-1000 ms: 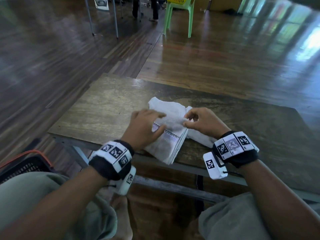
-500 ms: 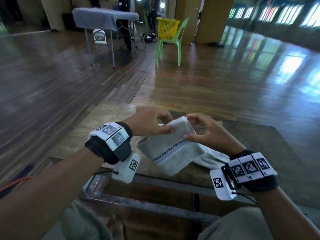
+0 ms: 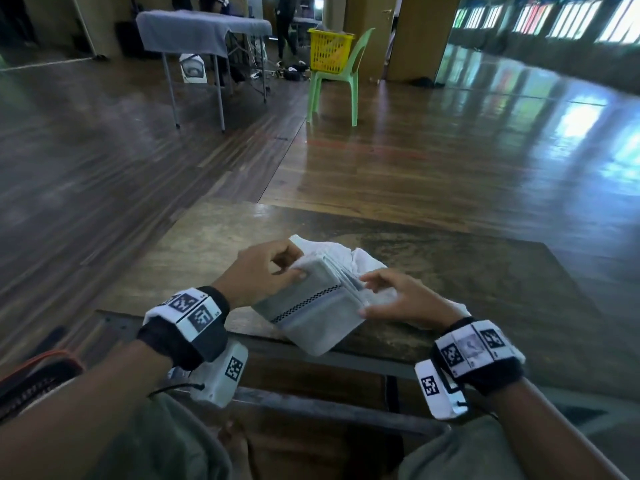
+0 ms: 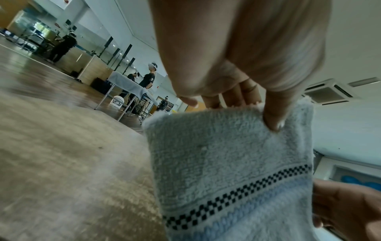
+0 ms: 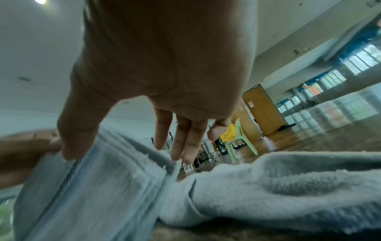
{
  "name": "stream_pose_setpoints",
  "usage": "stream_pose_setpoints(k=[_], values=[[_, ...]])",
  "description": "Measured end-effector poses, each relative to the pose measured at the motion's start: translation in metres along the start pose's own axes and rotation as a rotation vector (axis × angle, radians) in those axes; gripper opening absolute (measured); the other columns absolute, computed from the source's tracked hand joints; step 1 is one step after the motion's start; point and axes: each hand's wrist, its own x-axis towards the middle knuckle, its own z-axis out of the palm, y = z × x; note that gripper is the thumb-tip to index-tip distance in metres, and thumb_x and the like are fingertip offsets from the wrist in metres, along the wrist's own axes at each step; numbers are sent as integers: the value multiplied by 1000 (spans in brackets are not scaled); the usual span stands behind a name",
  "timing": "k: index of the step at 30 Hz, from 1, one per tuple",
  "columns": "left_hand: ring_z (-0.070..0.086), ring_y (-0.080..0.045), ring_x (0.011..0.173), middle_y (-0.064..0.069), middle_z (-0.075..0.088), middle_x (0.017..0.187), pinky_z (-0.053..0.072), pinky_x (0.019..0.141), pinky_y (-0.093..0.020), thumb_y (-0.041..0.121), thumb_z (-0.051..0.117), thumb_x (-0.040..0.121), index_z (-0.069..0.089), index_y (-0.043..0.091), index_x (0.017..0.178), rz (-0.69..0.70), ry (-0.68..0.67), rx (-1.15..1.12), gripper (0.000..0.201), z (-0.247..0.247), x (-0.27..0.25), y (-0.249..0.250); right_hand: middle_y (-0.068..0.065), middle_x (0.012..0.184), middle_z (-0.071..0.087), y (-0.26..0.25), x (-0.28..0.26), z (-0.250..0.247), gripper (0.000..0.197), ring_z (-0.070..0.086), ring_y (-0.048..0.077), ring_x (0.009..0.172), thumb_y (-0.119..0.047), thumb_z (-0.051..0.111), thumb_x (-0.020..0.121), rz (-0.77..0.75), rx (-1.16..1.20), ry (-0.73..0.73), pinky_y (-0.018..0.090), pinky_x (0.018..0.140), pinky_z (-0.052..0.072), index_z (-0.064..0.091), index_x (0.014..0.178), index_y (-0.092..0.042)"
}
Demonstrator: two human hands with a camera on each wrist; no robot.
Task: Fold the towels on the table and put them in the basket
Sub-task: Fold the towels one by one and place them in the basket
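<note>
Both hands are working a folded towel at the near edge of the bench.

The left hand (image 3: 258,273) is pinching the folded towel (image 3: 304,311) at its top corner, thumb on the near face and fingers curled behind, holding it tilted up off the bench (image 3: 485,289) so its lower end is hanging just past the near edge. The right hand (image 3: 398,299) is lying against the towel's right edge with fingers fairly straight and spread, thumb touching the layered side, gripping nothing. A second, crumpled towel (image 3: 363,258) is lying on the bench just behind and under the right hand. A dark basket (image 3: 31,379) is showing at the lower left, beside the person's knee. Farther back, a yellow basket (image 3: 329,50) is sitting on a green chair (image 3: 332,88).
</note>
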Motion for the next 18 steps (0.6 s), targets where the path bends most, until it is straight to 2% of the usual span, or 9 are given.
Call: stream_pose_setpoints(k=[2,6,8,9,10,12,14,16,18], values=[[61,-10,87,7,67,90,47,77,-19,27,69,82,62,21,91,-2,8,-3,13,2,0,-3,-12,130,47,2,2,12,71,47,4,114,-43,77,70,-21,-72,-34,9,81,33,44,132,-30],[61,-6,90,9,67,92,44,79,-19,32,69,80,62,24,92,-9,-20,-10,15,1,3,-7,-8,145,35,8,6,24,89,40,6,121,-40,76,71,-3,-58,58,25,96,32,26,144,-29],[61,-7,92,8,67,93,43,81,-18,26,70,82,62,22,94,5,-43,-11,15,-1,5,-6,-9,148,30,11,8,23,97,36,9,127,-40,76,70,-14,-83,95,35,105,25,16,146,-34],[60,-8,94,8,67,95,44,81,-17,25,70,82,63,21,95,21,-64,-5,15,-1,5,-4,-10,149,28,12,8,22,98,32,10,130,-39,75,70,-38,-103,103,37,106,20,13,146,-37],[60,-9,95,7,66,96,45,81,-15,25,70,82,63,20,96,41,-86,4,17,-2,5,-2,-11,149,28,11,8,21,95,28,10,132,-37,74,70,-68,-124,108,36,105,16,15,145,-39],[59,-9,96,6,66,97,44,82,-11,26,69,82,63,18,97,74,-118,13,17,-4,5,4,-14,143,36,8,8,19,78,26,8,131,-34,73,73,-123,-149,124,29,100,11,32,139,-36],[59,-8,96,7,66,97,43,83,-9,26,68,83,62,19,96,90,-117,27,17,-7,5,8,-14,125,50,4,7,18,52,33,7,124,-31,72,76,-150,-180,160,28,98,12,52,124,-29],[59,-6,96,8,66,97,43,82,-8,27,68,83,62,20,96,87,-83,55,16,-12,5,8,-13,113,55,4,7,18,36,40,7,116,-31,69,78,-138,-197,172,31,99,13,58,112,-26],[59,-5,96,8,66,97,41,79,-6,28,68,84,61,20,96,76,-46,64,17,-17,5,7,-14,105,60,7,6,19,27,47,5,107,-33,67,78,-140,-165,180,31,96,16,59,103,-29]])
